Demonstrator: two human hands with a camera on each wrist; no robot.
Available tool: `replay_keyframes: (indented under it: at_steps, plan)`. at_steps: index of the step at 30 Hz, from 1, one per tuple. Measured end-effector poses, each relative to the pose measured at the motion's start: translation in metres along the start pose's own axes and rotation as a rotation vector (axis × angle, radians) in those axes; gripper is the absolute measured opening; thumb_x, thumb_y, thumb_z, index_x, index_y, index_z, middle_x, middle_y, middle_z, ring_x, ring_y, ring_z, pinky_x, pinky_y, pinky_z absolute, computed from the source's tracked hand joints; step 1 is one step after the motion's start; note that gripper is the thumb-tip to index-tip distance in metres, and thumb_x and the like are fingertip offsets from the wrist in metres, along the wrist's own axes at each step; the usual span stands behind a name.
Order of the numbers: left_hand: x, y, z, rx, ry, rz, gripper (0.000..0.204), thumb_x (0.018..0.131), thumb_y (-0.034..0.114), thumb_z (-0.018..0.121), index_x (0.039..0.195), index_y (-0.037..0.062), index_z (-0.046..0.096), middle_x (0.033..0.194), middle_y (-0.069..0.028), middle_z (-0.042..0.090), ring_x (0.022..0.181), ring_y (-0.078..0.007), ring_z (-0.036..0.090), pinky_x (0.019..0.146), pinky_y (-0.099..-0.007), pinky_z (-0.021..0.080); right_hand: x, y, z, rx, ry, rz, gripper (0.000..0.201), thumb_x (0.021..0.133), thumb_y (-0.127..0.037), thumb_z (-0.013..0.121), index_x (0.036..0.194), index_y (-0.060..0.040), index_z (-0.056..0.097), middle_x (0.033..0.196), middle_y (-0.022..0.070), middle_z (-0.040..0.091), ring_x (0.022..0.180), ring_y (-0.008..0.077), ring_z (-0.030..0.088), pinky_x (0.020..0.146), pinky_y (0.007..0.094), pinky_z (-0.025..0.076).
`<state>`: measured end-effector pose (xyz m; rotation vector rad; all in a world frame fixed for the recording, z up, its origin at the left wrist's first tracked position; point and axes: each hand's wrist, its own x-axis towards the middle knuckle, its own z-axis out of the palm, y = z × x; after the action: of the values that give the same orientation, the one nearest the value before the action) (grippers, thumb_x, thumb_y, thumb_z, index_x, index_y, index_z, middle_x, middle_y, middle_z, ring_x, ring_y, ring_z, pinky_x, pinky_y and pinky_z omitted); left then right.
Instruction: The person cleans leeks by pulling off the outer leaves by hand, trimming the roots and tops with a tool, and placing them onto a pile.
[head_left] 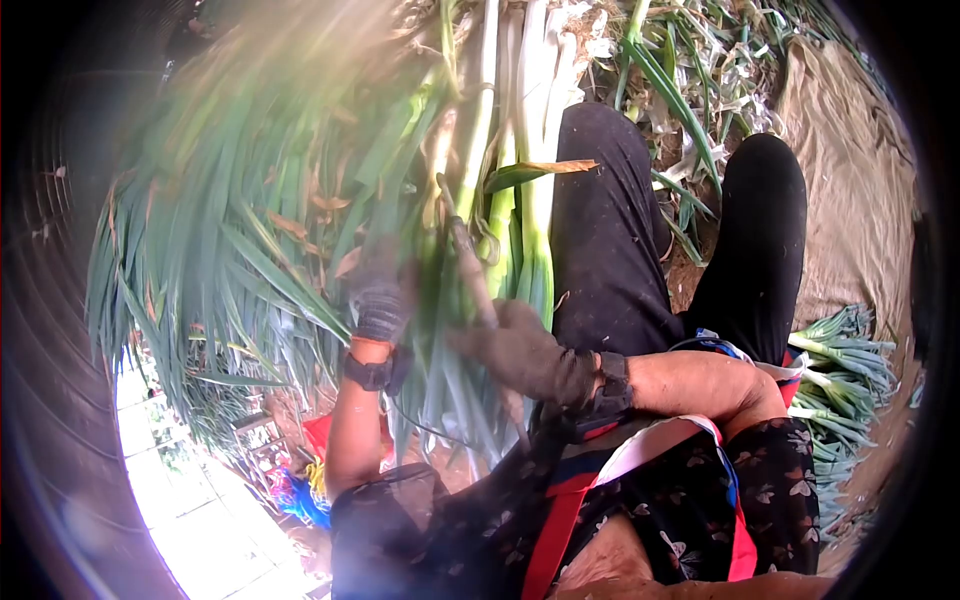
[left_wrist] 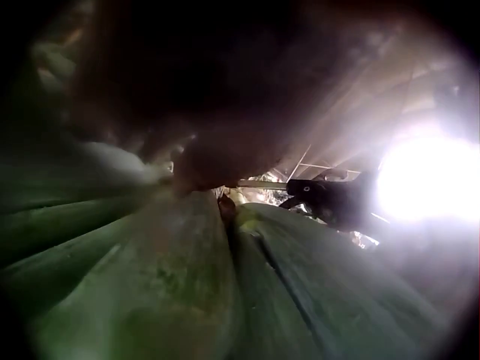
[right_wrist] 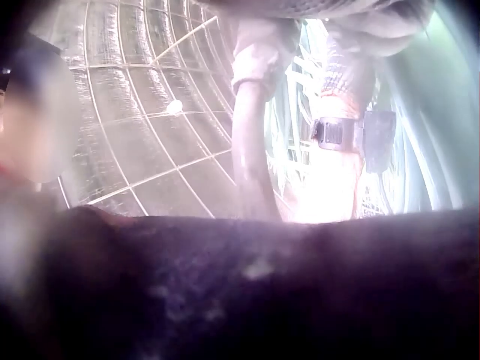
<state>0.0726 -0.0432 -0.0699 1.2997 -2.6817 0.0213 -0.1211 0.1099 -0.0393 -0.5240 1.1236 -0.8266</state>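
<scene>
Long leafy stalks (head_left: pixel 535 225) with pale shanks lie in front of the person, their green ends toward the body. Around the handle of a long thin tool (head_left: pixel 474 272), the gloved right hand (head_left: pixel 530 355) is curled, above the leaves. The gloved left hand (head_left: pixel 381 298) is at the leaves left of the tool; motion blur hides its fingers. Broad green leaves (left_wrist: pixel 165 277) fill the lower left wrist view, under a dark blurred shape. In the right wrist view the handle (right_wrist: pixel 253 150) stands beside the left forearm, with the left hand (right_wrist: pixel 351 67) above.
A large heap of leaves (head_left: pixel 190 260) spreads at the left. Leafy scraps (head_left: pixel 690 110) lie beyond the knees (head_left: pixel 610 200). At the right are a tan cloth (head_left: pixel 840 180) and another bunch of stalks (head_left: pixel 840 375). Blue and yellow strings (head_left: pixel 305 492) are at lower left.
</scene>
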Motion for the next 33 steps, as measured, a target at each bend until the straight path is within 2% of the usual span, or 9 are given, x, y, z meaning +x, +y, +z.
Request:
replay_keyframes:
  at_steps: [4, 5, 10, 12, 15, 23, 25, 27, 33]
  plan:
    - [0.018, -0.019, 0.006, -0.161, -0.192, 0.048, 0.035, 0.082, 0.018, 0.069, 0.110, 0.0001, 0.061, 0.102, -0.0226, 0.064, 0.095, -0.0406, 0.060, 0.080, -0.0422, 0.048, -0.006, -0.008, 0.003, 0.010, 0.022, 0.019, 0.036, 0.080, -0.032, 0.069, 0.084, 0.0039, 0.065, 0.071, 0.0143, 0.063, 0.067, 0.0248, 0.062, 0.067, 0.0381, 0.047]
    - [0.033, 0.002, -0.015, -0.025, -0.347, -0.087, 0.036, 0.082, 0.019, 0.069, 0.108, -0.0040, 0.063, 0.096, -0.0236, 0.065, 0.088, -0.0352, 0.063, 0.079, -0.0398, 0.049, -0.009, -0.010, 0.003, 0.013, 0.046, 0.026, 0.037, 0.080, -0.032, 0.069, 0.084, 0.0039, 0.064, 0.071, 0.0143, 0.063, 0.068, 0.0247, 0.062, 0.067, 0.0381, 0.047]
    - [0.069, -0.007, -0.040, -0.159, -0.132, 0.121, 0.035, 0.077, 0.017, 0.068, 0.104, -0.0062, 0.066, 0.089, -0.0193, 0.067, 0.075, -0.0222, 0.062, 0.072, -0.0338, 0.049, -0.009, -0.008, -0.002, -0.040, -0.027, -0.044, 0.035, 0.081, -0.031, 0.068, 0.086, 0.0036, 0.065, 0.072, 0.0135, 0.064, 0.068, 0.0243, 0.062, 0.068, 0.0385, 0.047]
    - [0.091, -0.001, -0.051, -0.194, -0.176, -0.088, 0.033, 0.075, 0.015, 0.067, 0.102, -0.0049, 0.067, 0.088, -0.0191, 0.068, 0.075, -0.0222, 0.062, 0.071, -0.0332, 0.049, -0.006, 0.001, 0.001, -0.003, -0.050, -0.140, 0.035, 0.082, -0.031, 0.068, 0.088, 0.0033, 0.066, 0.073, 0.0132, 0.064, 0.068, 0.0243, 0.062, 0.069, 0.0386, 0.047]
    - [0.093, -0.004, -0.036, -0.136, -0.050, 0.242, 0.030, 0.073, 0.014, 0.066, 0.097, -0.0047, 0.068, 0.082, -0.0196, 0.067, 0.072, -0.0235, 0.063, 0.070, -0.0339, 0.049, -0.011, -0.017, -0.007, -0.037, -0.021, -0.022, 0.035, 0.082, -0.031, 0.068, 0.089, 0.0033, 0.066, 0.074, 0.0135, 0.064, 0.070, 0.0245, 0.063, 0.070, 0.0386, 0.048]
    - [0.082, 0.017, -0.034, -0.163, -0.073, 0.195, 0.027, 0.074, 0.014, 0.067, 0.093, -0.0051, 0.067, 0.086, -0.0204, 0.066, 0.081, -0.0306, 0.065, 0.074, -0.0369, 0.049, 0.003, -0.022, -0.013, -0.010, -0.013, -0.009, 0.033, 0.082, -0.028, 0.069, 0.088, 0.0046, 0.065, 0.071, 0.0142, 0.062, 0.065, 0.0240, 0.062, 0.065, 0.0382, 0.047]
    - [0.084, 0.020, -0.042, 0.108, -0.106, 0.373, 0.024, 0.074, 0.012, 0.065, 0.090, -0.0053, 0.066, 0.083, -0.0180, 0.066, 0.077, -0.0265, 0.064, 0.073, -0.0355, 0.049, 0.018, -0.019, -0.014, 0.043, 0.020, -0.087, 0.032, 0.082, -0.027, 0.069, 0.086, 0.0042, 0.065, 0.070, 0.0121, 0.062, 0.063, 0.0216, 0.061, 0.061, 0.0368, 0.047]
    - [0.077, 0.020, -0.038, -0.167, -0.140, 0.117, 0.021, 0.074, 0.010, 0.064, 0.088, -0.0054, 0.066, 0.082, -0.0150, 0.066, 0.076, -0.0226, 0.062, 0.071, -0.0341, 0.048, 0.038, -0.014, -0.015, 0.135, 0.090, -0.198, 0.030, 0.084, -0.027, 0.068, 0.084, 0.0031, 0.066, 0.070, 0.0079, 0.062, 0.059, 0.0173, 0.060, 0.055, 0.0344, 0.048]
    - [0.095, 0.010, -0.045, -0.787, -0.032, -0.257, 0.013, 0.078, 0.012, 0.063, 0.081, -0.0003, 0.067, 0.079, -0.0041, 0.063, 0.074, -0.0150, 0.058, 0.072, -0.0280, 0.046, 0.009, -0.022, -0.012, 0.035, -0.012, -0.025, 0.036, 0.081, -0.030, 0.072, 0.087, 0.0053, 0.064, 0.071, 0.0156, 0.064, 0.066, 0.0246, 0.063, 0.065, 0.0379, 0.048]
